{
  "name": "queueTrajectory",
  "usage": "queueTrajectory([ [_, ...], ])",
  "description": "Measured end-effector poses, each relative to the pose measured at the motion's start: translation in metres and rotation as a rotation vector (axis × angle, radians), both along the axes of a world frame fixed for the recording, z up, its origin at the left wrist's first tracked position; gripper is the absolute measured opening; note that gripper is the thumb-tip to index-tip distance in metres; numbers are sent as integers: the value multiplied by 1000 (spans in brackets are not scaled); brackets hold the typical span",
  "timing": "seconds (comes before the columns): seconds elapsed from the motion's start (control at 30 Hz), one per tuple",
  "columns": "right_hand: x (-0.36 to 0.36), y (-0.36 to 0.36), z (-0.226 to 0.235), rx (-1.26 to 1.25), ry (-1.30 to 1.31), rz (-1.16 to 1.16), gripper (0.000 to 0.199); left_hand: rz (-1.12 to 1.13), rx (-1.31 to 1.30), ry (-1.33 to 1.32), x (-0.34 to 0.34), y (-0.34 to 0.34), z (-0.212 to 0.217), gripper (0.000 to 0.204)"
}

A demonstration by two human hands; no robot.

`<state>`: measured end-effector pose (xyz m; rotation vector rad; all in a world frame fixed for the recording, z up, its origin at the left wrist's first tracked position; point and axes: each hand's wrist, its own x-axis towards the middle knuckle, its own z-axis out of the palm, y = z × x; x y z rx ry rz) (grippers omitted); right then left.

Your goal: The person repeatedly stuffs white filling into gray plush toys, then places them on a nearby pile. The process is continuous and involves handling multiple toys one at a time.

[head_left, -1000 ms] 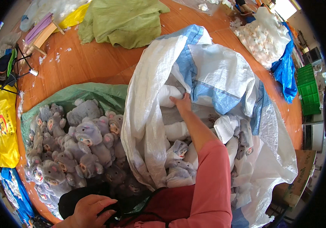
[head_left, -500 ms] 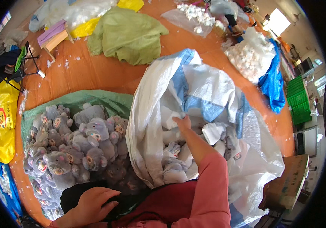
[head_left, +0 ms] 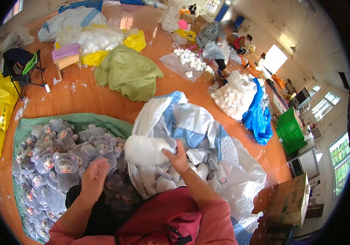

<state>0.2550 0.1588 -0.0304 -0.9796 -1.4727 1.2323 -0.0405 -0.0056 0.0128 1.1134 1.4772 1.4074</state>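
My right hand (head_left: 178, 158) grips a plush piece (head_left: 144, 150), mostly white with a grey end, smeared by motion. The piece hangs over the near left rim of a white and blue woven sack (head_left: 240, 163). Inside that sack lie more white and grey plush pieces (head_left: 165, 184). On the left, my left hand (head_left: 94, 179) is raised with its fingers stretched up and nothing in it. Beneath and beyond it, a green sack (head_left: 77, 118) lies spread around a heap of grey plush bears (head_left: 65, 165) with pale printed faces.
A cardboard box (head_left: 287, 200) stands at the right, with a green crate (head_left: 290, 130) behind it. Farther off lie an olive cloth (head_left: 128, 73) and a bag of white stuffing (head_left: 234, 96). A folding chair (head_left: 22, 67) stands far left. People sit at the back.
My right hand has come out of the white sack, moving left with the plush piece. My left hand has risen toward the bears. The view has tilted up, showing more of the room.
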Motion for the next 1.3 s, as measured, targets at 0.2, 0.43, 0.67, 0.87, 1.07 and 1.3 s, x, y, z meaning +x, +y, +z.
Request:
queueTrajectory([
  [0.2, -36, -86, 73, -11, 108, 401, 61, -244, -171, -792, -4, 3, 13, 36],
  [0.43, -47, -110, 70, -278, 402, 343, 65, -707, 19, -958, 19, 1, -23, 43],
  [0.67, -31, -100, 59, -329, 305, 327, 63, -759, -82, -911, 49, 7, 9, 42],
  [0.87, -30, -101, 47, -477, 400, 272, 51, -650, -320, -1142, 55, 2, -10, 44],
  [1.07, -40, -105, 34, -476, 360, 192, 44, -498, -295, -1013, 62, 1, 8, 43],
  [1.3, -45, -100, 28, -479, 347, 176, 39, -408, -369, -1010, 62, 7, -4, 38],
])
